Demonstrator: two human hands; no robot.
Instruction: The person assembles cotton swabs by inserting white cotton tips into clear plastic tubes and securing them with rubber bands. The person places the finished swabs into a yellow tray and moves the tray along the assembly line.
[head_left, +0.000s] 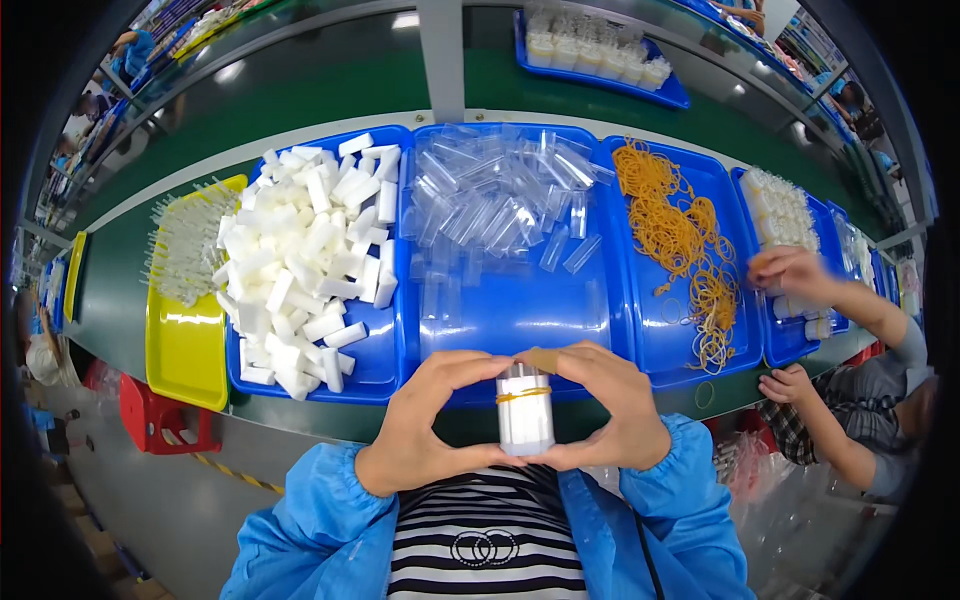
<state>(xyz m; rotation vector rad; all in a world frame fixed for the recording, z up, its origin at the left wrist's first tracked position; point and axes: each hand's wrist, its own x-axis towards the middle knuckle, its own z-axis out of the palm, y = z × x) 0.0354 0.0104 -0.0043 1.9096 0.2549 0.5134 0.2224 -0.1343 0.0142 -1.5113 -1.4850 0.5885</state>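
Note:
In front of my chest, a bundle of clear plastic tubes with white blocks inside stands upright between my hands. An orange rubber band runs around its upper part. My left hand is closed on the bundle's left side, thumb at the lower end and fingers at the top. From the other side my right hand grips it the same way, with a tan covering on one fingertip. Beyond the hands lies a blue tray with loose clear tubes heaped at its far end.
White foam-like blocks fill the tray on the left, beside a yellow tray of thin clear pieces. Rubber bands lie in the right tray. Another person's hands work over finished-looking bundles at far right. A bundle-filled tray sits behind.

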